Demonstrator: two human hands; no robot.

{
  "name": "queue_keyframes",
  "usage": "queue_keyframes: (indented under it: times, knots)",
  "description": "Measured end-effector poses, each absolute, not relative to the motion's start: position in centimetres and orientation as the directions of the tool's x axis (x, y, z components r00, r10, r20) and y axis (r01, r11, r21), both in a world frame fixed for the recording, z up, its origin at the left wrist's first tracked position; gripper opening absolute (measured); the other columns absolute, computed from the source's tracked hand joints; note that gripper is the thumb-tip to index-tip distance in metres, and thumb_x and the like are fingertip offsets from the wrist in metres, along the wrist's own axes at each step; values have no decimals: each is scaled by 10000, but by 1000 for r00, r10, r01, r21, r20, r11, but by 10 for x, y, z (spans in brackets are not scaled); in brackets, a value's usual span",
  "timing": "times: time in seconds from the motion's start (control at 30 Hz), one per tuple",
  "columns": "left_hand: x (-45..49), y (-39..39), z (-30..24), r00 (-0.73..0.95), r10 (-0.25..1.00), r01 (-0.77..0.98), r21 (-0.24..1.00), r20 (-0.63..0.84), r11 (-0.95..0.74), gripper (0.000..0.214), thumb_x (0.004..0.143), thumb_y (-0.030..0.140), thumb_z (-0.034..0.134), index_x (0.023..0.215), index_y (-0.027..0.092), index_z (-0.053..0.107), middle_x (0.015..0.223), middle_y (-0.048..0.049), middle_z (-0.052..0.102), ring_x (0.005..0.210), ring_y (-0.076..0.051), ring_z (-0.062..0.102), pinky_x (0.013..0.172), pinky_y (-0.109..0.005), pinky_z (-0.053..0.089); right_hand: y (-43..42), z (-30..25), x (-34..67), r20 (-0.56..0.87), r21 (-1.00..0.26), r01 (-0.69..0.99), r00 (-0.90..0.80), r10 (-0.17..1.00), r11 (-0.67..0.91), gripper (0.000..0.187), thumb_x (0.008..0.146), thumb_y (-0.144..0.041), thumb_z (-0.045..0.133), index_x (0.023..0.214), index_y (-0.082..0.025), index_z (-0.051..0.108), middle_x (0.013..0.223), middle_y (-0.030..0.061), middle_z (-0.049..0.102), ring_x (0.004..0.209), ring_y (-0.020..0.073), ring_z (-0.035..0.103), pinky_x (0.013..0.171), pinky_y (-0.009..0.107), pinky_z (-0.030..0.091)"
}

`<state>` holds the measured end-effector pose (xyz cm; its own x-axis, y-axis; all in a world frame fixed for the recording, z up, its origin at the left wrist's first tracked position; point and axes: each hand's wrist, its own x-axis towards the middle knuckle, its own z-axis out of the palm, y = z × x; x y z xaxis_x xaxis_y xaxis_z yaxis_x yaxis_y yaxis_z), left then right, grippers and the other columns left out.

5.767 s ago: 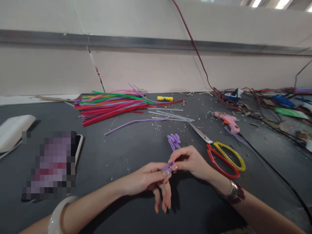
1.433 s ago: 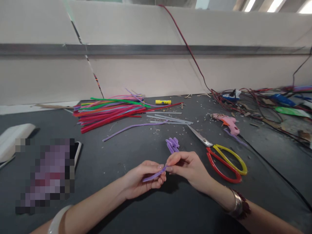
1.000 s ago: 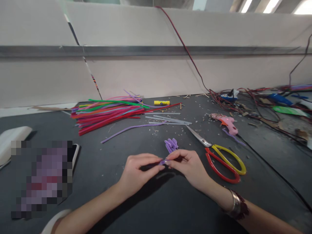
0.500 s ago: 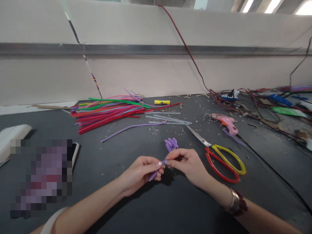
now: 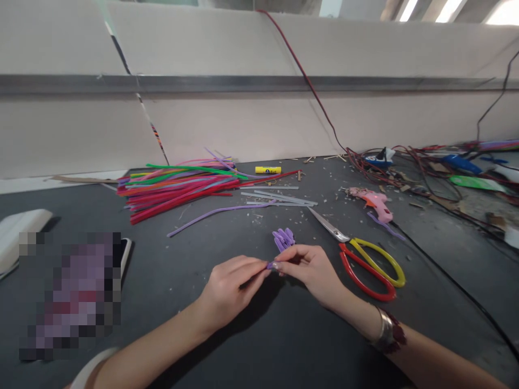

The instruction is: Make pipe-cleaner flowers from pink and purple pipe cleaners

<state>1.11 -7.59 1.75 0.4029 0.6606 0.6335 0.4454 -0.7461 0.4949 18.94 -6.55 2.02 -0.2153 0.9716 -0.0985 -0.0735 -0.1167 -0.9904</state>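
My left hand (image 5: 237,286) and my right hand (image 5: 308,270) meet over the dark table, fingertips pinched together. Between them shows a small bit of purple pipe cleaner (image 5: 271,265); most of it is hidden by the fingers. Just behind my right hand lies a cluster of folded purple pipe cleaner pieces (image 5: 283,237). To the right rest scissors (image 5: 359,256) with one red and one yellow handle, blades pointing away to the left. A single long purple pipe cleaner (image 5: 214,212) lies farther back on the left.
A bundle of coloured pipe cleaners (image 5: 178,189) lies at the back left, near a yellow tube (image 5: 268,170) and clear glue sticks (image 5: 279,198). A pink glue gun (image 5: 375,202) trails a black cord on the right, before tangled wires (image 5: 365,162). A phone (image 5: 124,259) lies left.
My left hand has turned over, its back now upward, and its fingertips have moved to the purple piece's end at my right fingers. The dangling purple length is no longer visible.
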Motion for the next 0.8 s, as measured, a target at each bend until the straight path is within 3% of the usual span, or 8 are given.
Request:
queue_keyframes:
  times: [0.13, 0.27, 0.37, 0.43, 0.5, 0.6, 0.7, 0.8]
  knots:
    - [7, -77, 12, 501, 582, 511, 323, 640, -796, 228, 755, 87, 570, 960, 146, 651, 858, -78, 700, 769, -161, 639, 746, -265, 508, -66, 20, 188, -127, -984, -92, -223, 966, -151, 141, 578, -253, 749, 659, -165, 675, 593, 11, 644, 556, 125, 579, 565, 257, 439]
    - [5, -79, 9, 521, 586, 535, 297, 620, -791, 231, 760, 97, 554, 950, 165, 666, 864, -79, 702, 759, -176, 638, 753, -286, 502, -66, 19, 189, -149, -980, -96, -239, 960, -176, 151, 565, -253, 758, 660, -169, 676, 579, 7, 635, 545, 127, 571, 560, 263, 434]
    - [8, -81, 13, 500, 654, 524, 403, 568, -750, 176, 765, 118, 547, 858, 164, 690, 797, -77, 703, 699, -165, 631, 700, -267, 498, -66, 18, 190, -133, -983, -86, -261, 956, -160, 144, 570, -248, 754, 662, -170, 675, 590, 8, 636, 558, 126, 571, 565, 260, 436]
    - [11, -82, 19, 448, 743, 496, 553, 497, -669, 149, 768, 144, 549, 783, 164, 696, 744, -68, 699, 653, -154, 624, 658, -251, 490, -66, 18, 191, -123, -983, -93, -284, 951, -155, 132, 586, -242, 744, 670, -168, 674, 598, 7, 635, 569, 122, 573, 580, 257, 443]
    - [14, -82, 25, 374, 854, 436, 744, 362, -506, 147, 765, 181, 563, 702, 166, 694, 698, -56, 694, 617, -147, 619, 616, -238, 479, -65, 18, 192, -122, -979, -116, -313, 942, -166, 129, 596, -235, 738, 684, -167, 673, 602, 4, 633, 570, 116, 573, 593, 254, 448]
    - [16, -79, 29, 334, 942, 259, 957, 39, -131, 191, 758, 237, 582, 624, 146, 683, 642, -54, 687, 595, -149, 614, 582, -233, 470, -64, 18, 193, -112, -975, -144, -352, 929, -172, 133, 599, -233, 737, 695, -165, 674, 608, 2, 633, 560, 109, 568, 598, 251, 449]
    - [17, -77, 27, 333, 923, 57, 981, -192, 183, 183, 730, 258, 618, 618, 129, 682, 605, -46, 677, 559, -134, 598, 572, -229, 470, -64, 18, 193, -112, -966, -181, -359, 927, -187, 161, 613, -252, 733, 735, -165, 676, 626, 3, 634, 568, 102, 562, 601, 241, 441]
    - [19, -78, 24, 292, 936, 13, 980, -195, 200, 147, 697, 263, 653, 652, 130, 695, 625, -45, 683, 577, -138, 602, 584, -231, 474, -64, 17, 191, -156, -948, -206, -361, 919, -242, 182, 635, -293, 715, 742, -154, 668, 645, 9, 632, 587, 101, 561, 612, 236, 437]
